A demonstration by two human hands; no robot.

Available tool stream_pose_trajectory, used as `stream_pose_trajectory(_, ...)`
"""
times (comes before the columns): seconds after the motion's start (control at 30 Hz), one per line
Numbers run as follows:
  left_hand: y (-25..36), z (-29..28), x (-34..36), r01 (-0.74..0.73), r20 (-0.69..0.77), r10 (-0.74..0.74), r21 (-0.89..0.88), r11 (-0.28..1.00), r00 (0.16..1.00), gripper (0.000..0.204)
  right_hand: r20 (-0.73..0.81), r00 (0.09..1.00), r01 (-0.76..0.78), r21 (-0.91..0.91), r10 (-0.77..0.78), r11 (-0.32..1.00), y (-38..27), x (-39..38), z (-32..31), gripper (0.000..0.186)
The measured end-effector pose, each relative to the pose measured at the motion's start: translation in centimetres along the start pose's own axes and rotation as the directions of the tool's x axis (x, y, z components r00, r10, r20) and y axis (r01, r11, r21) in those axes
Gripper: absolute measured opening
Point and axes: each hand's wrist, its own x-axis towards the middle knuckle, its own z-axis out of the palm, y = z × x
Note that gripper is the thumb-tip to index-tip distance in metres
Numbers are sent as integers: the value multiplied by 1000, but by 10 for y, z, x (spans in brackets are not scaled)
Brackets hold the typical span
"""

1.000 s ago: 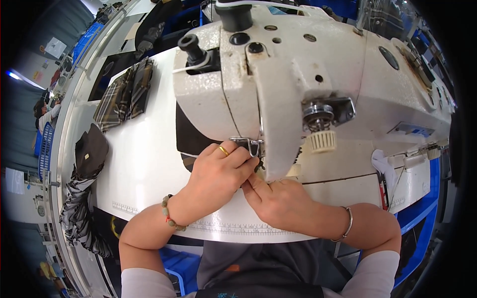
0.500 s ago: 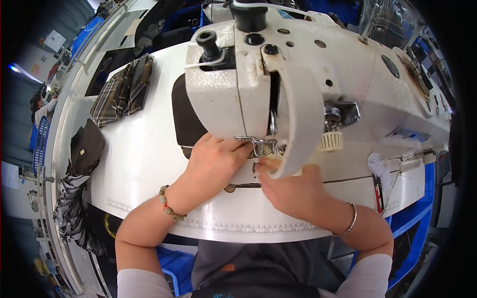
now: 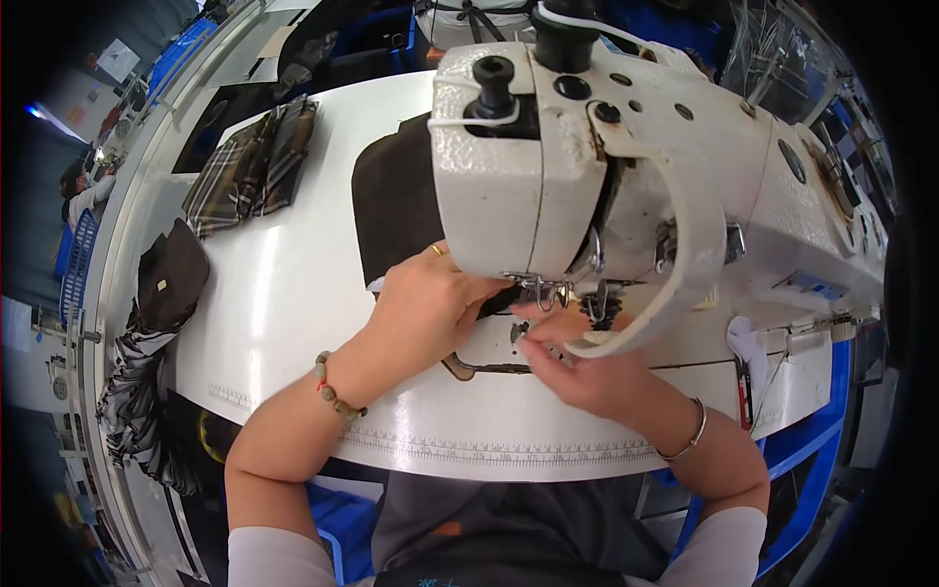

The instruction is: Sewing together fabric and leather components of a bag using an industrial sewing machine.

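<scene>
A dark brown fabric piece [image 3: 396, 201] lies on the white table, partly hidden behind the head of a white sewing machine [image 3: 494, 181]. My left hand [image 3: 425, 298] is on its near edge, fingers bent and closed on the cloth, fingertips reaching the metal presser foot [image 3: 548, 292]. My right hand [image 3: 592, 372] is just right of the needle area, partly behind the machine's curved white guard [image 3: 699, 245]. Its thumb and fingers come together in a pinch; what they hold, if anything, is too small to tell.
Folded plaid fabric [image 3: 249, 166] lies at the far left. Nearer, a dark gathered bundle [image 3: 147, 372] hangs over the table's left edge. A white cloth [image 3: 746, 342] and a red-and-black tool [image 3: 744, 396] lie at right. A ruler strip [image 3: 509, 453] runs along the front edge.
The machine sits further right in the view, and more of the dark fabric shows. My right hand has shifted slightly right and its fingers have drawn into a pinch.
</scene>
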Motion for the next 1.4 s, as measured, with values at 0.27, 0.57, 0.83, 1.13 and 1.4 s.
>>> stream_pose_trajectory(0.27,1,7,-2,43,-57,-39,75,996,998,22,257,924,380,-685,-282,622,-15,-5,20,39)
stream_pose_trajectory(0.57,1,10,-4,-147,-40,163,271,951,986,22,249,925,379,-655,-287,653,-19,-4,20,34)
stream_pose_trajectory(0.83,13,8,-13,-73,80,57,217,973,995,34,270,927,376,-670,-262,639,-13,-8,20,36)
stream_pose_trajectory(1.13,15,12,-12,-115,58,106,178,977,993,34,299,941,333,-728,-160,599,-19,-10,20,35)
stream_pose_trajectory(1.4,17,11,-10,-103,83,89,178,979,993,30,291,940,339,-718,-180,608,-19,-9,21,29)
